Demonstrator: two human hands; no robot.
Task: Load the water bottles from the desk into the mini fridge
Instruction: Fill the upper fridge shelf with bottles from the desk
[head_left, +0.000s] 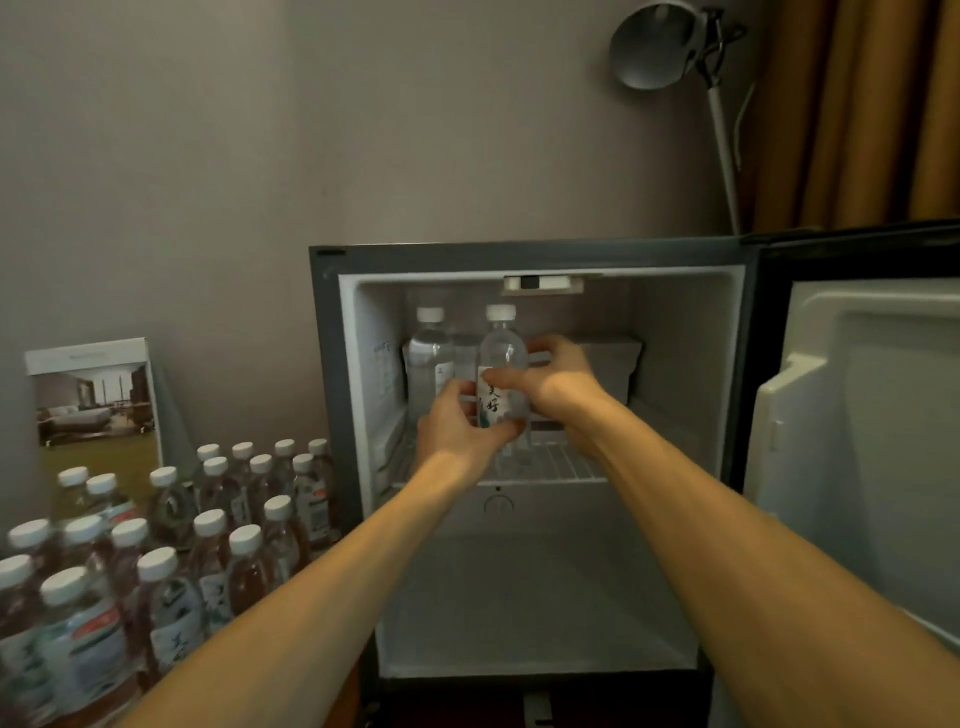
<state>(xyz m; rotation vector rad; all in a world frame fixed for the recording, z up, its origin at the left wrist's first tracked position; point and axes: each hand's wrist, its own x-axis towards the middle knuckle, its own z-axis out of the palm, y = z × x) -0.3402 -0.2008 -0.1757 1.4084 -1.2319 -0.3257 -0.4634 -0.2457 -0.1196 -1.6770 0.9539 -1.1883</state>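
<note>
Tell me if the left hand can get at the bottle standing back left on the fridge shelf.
Probably yes, once free: the left hand grips the front bottle with the right hand, but the back-left bottle stands just behind it, with nothing between.

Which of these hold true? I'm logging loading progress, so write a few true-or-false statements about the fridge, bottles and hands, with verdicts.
1. The left hand and right hand both grip one bottle inside the fridge. True.
2. The fridge is shut. False: its door stands open on the right.
3. A second bottle stands on the wire shelf, left of the held one. True.
4. No bottles stand outside the fridge. False: many capped bottles stand to its left.
</note>
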